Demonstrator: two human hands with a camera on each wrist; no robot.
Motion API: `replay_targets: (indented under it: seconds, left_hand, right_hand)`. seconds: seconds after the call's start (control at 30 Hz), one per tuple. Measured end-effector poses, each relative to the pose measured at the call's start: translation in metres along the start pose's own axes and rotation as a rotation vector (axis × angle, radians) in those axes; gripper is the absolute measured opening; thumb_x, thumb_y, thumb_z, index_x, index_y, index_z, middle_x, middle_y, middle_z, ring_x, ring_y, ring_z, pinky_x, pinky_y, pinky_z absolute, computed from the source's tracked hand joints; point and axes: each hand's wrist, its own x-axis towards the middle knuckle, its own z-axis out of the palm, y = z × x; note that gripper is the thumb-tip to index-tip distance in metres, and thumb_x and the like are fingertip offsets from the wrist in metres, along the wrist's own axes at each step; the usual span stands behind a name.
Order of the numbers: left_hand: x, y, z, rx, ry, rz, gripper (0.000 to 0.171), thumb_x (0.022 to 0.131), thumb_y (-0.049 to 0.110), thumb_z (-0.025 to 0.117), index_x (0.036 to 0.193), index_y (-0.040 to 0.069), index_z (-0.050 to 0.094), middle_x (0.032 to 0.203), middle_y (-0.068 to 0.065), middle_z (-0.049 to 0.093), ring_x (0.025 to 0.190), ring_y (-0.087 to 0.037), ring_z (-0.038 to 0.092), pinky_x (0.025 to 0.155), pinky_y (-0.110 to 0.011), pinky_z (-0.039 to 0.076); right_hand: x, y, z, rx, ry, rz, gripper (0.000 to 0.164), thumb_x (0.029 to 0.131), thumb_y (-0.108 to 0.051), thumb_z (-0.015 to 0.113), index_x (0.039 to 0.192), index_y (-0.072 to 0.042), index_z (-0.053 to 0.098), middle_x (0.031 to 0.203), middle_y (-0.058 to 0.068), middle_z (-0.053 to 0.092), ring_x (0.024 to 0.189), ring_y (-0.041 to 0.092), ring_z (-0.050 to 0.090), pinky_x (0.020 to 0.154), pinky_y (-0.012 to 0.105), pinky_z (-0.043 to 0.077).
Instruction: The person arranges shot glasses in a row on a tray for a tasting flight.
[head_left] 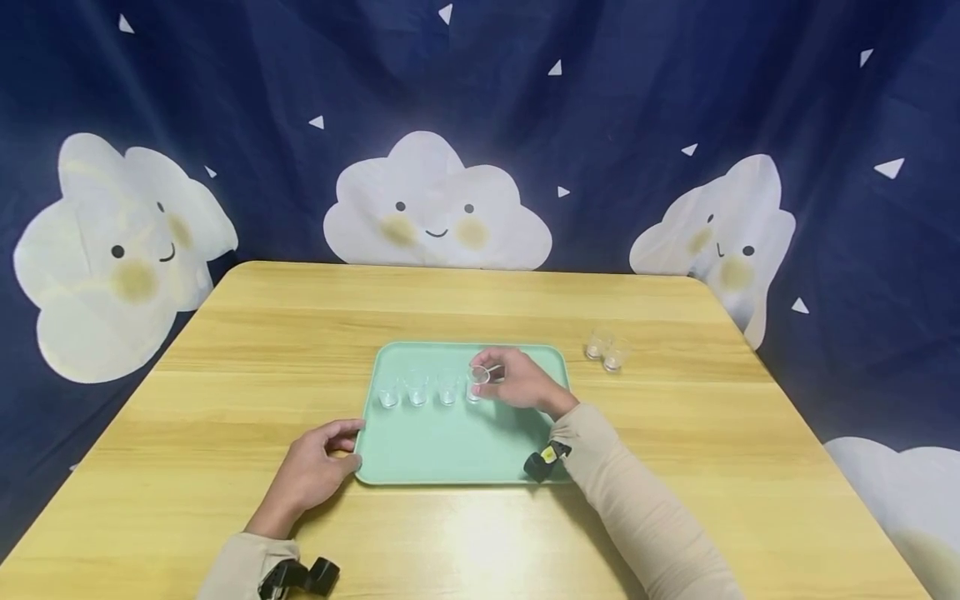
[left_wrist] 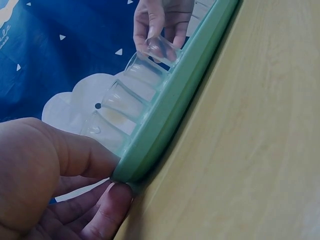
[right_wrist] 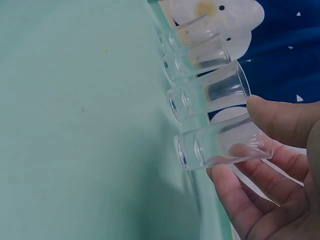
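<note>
My right hand [head_left: 517, 379] holds a small clear shot glass [right_wrist: 225, 142] between thumb and fingers, at the right end of a row on the mint-green tray [head_left: 450, 454]. The glass is upright, its base right at the tray surface. To its left stand three matching shot glasses, the nearest one [right_wrist: 207, 92] close beside it in the right wrist view. At the tray's left edge, my left hand [head_left: 318, 467] grips the rim near the front corner. In the left wrist view its thumb lies along the rim, with the fingers [left_wrist: 112, 210] lower down at the corner.
Two more shot glasses [head_left: 612, 357] stand close together on the wooden table [head_left: 300, 333], beyond the tray's right side. A dark blue curtain [head_left: 262, 67] with white clouds hangs behind the table's far edge and around both sides.
</note>
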Motion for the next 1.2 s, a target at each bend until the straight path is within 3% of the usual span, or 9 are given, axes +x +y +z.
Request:
replay_targets:
  seconds: [0.4, 0.57, 0.8, 1.1, 1.2]
  left_hand:
    - [0.002, 0.0, -0.001, -0.001, 0.008, 0.023, 0.045, 0.083, 0.006, 0.067, 0.128, 0.004, 0.062, 0.103, -0.007, 0.067, 0.098, -0.023, 0.059, 0.078, -0.036, 0.045]
    - [-0.001, -0.002, 0.0, 0.009, -0.004, -0.004, 0.045, 0.084, 0.008, 0.067, 0.129, 0.005, 0.061, 0.104, -0.005, 0.067, 0.099, -0.022, 0.06, 0.08, -0.037, 0.045]
    - [0.003, -0.002, 0.0, 0.008, 0.001, 0.011, 0.046, 0.084, 0.008, 0.067, 0.129, 0.005, 0.061, 0.104, -0.006, 0.066, 0.099, -0.022, 0.06, 0.08, -0.037, 0.045]
    - [0.001, 0.0, -0.001, 0.008, -0.01, -0.004, 0.046, 0.085, 0.008, 0.067, 0.13, 0.004, 0.061, 0.105, -0.006, 0.066, 0.1, -0.023, 0.059, 0.078, -0.036, 0.045]
    - [0.0, 0.0, -0.001, 0.012, -0.011, -0.009, 0.046, 0.085, 0.008, 0.067, 0.13, 0.004, 0.06, 0.104, -0.006, 0.066, 0.1, -0.023, 0.059, 0.078, -0.036, 0.045]
  right_hand:
    - [0.001, -0.001, -0.002, 0.015, -0.008, -0.007, 0.03, 0.084, -0.002, 0.072, 0.112, 0.001, 0.062, 0.107, 0.013, 0.062, 0.1, 0.026, 0.062, 0.093, 0.035, 0.047]
    - [-0.003, -0.001, -0.003, 0.035, -0.013, -0.009, 0.033, 0.086, -0.002, 0.07, 0.116, 0.005, 0.06, 0.112, 0.015, 0.061, 0.105, 0.03, 0.061, 0.092, 0.034, 0.048]
    - [-0.011, -0.004, -0.022, 0.034, 0.032, -0.034, 0.034, 0.092, -0.006, 0.063, 0.122, 0.009, 0.056, 0.118, 0.021, 0.061, 0.11, 0.035, 0.059, 0.094, 0.04, 0.046]
    - [-0.021, 0.005, -0.045, 0.247, 0.066, 0.018, 0.034, 0.099, -0.005, 0.049, 0.127, 0.014, 0.048, 0.126, 0.033, 0.051, 0.115, 0.043, 0.055, 0.094, 0.044, 0.047]
    - [-0.027, 0.007, -0.053, 0.274, 0.075, 0.033, 0.036, 0.102, -0.01, 0.043, 0.129, 0.014, 0.046, 0.128, 0.035, 0.049, 0.117, 0.044, 0.053, 0.096, 0.043, 0.046]
